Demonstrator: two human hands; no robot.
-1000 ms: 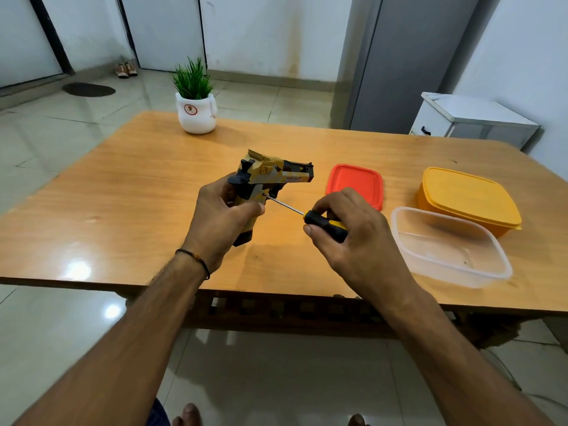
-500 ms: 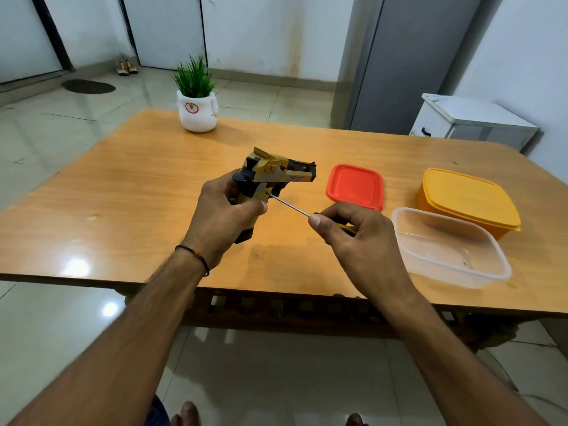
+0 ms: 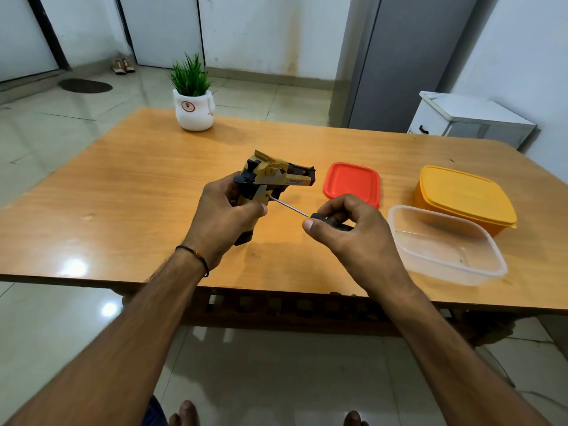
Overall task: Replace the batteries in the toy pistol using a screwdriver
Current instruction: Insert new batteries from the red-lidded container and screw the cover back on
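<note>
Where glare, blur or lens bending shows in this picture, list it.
Head view: bright glare on the table near its left front edge and on the floor below; the wide lens bows the table edges and tilts the doors; toy pistol and screwdriver sharp, forearms soften toward the bottom.

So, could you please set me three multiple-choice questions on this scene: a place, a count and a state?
1. Where does the red lid lie?
A. On the floor.
B. Flat on the table, left of the yellow box.
C. In a drawer.
2. How many plastic boxes stand on the table?
A. Two.
B. Four.
C. None.
3. What is the right hand doing?
A. Resting flat.
B. Waving.
C. Pinching the screwdriver handle.
Answers: 1 B, the lid lies flat on the wood; 2 A, the yellow box and the clear tub; 3 C, its fingers curl round the handle, tip at the toy pistol.
</note>
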